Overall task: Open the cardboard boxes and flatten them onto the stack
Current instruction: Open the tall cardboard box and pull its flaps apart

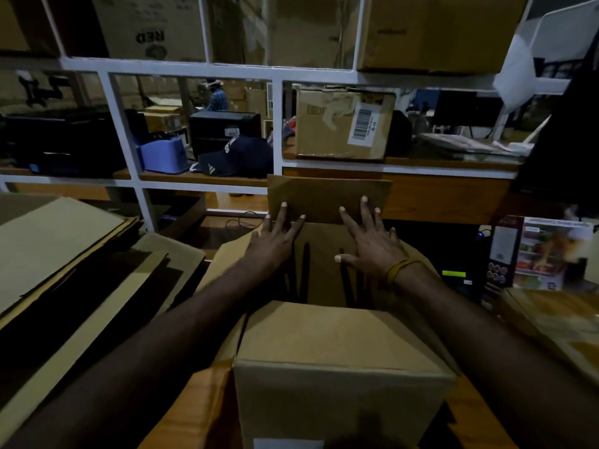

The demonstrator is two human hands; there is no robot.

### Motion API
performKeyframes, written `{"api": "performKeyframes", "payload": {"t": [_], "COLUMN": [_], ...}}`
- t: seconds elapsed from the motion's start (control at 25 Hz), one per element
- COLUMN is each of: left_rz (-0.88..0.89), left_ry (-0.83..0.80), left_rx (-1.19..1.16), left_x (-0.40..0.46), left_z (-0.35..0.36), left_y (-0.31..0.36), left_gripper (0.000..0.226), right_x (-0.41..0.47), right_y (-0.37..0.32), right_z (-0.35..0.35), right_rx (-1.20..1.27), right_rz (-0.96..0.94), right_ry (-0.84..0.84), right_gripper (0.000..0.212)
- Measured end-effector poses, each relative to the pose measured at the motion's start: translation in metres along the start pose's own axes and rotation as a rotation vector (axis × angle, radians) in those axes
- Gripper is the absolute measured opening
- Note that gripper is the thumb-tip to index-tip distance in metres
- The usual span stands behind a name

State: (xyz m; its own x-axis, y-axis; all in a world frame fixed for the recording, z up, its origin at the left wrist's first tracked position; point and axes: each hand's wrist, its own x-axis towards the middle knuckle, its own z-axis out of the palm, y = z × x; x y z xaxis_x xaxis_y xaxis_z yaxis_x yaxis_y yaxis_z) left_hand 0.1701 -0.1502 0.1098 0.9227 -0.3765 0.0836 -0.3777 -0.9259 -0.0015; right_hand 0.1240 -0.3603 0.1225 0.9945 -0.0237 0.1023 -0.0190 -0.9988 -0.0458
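The cardboard box (337, 367) stands on the table (181, 416) directly in front of the person, its closed near panel facing the camera and its long axis running away toward the white shelving (275, 124). Both hands reach over it to the far end, where the far flap (327, 197) stands up. The left hand (275, 243) lies spread, fingers straight, its fingertips on the flap's lower left. The right hand (369, 241), with yellow bands at the wrist, is likewise spread flat, fingertips touching the flap's right part. Neither hand pinches anything, and both sit about equally far along the box. The stack of flattened cardboard (64, 254) lies to the left, so the left hand is nearer to it. I judge that the flap must be pushed outward, away from the body, before the box can collapse sideways.
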Motion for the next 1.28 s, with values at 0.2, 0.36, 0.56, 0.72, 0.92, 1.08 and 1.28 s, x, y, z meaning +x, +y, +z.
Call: {"api": "performKeyframes", "payload": {"t": [0.2,0.36,0.56,0.72,0.92,1.08,1.28], "left_rz": [-0.007,-0.016,-0.053,-0.051,-0.024,0.004,0.025], "left_ry": [-0.016,-0.109,-0.154,-0.183,-0.099,0.06,0.09], "left_rx": [-0.033,-0.071,-0.047,-0.037,-0.091,-0.328,-0.472], "left_x": [0.036,0.058,0.078,0.084,0.077,0.06,0.016], "left_z": [0.004,0.009,0.015,0.014,0.013,0.005,0.001], "left_y": [-0.009,-0.014,-0.012,-0.012,-0.015,-0.017,-0.022], "left_gripper": [0.096,0.096,0.092,0.1,0.088,0.06,0.047], "right_x": [0.026,0.045,0.055,0.058,0.052,0.032,-0.012], "right_y": [0.032,0.043,0.045,0.045,0.047,0.044,0.04], "right_z": [0.015,0.02,0.026,0.027,0.023,0.014,0.008], "right_rx": [0.042,0.104,0.15,0.133,0.288,0.302,0.256], "right_rz": [0.057,0.048,0.07,0.076,0.102,0.097,0.05], "right_ry": [-0.08,-0.133,-0.076,-0.058,-0.034,-0.041,-0.073], "right_gripper": [0.096,0.092,0.082,0.07,0.071,0.076,0.074]}}
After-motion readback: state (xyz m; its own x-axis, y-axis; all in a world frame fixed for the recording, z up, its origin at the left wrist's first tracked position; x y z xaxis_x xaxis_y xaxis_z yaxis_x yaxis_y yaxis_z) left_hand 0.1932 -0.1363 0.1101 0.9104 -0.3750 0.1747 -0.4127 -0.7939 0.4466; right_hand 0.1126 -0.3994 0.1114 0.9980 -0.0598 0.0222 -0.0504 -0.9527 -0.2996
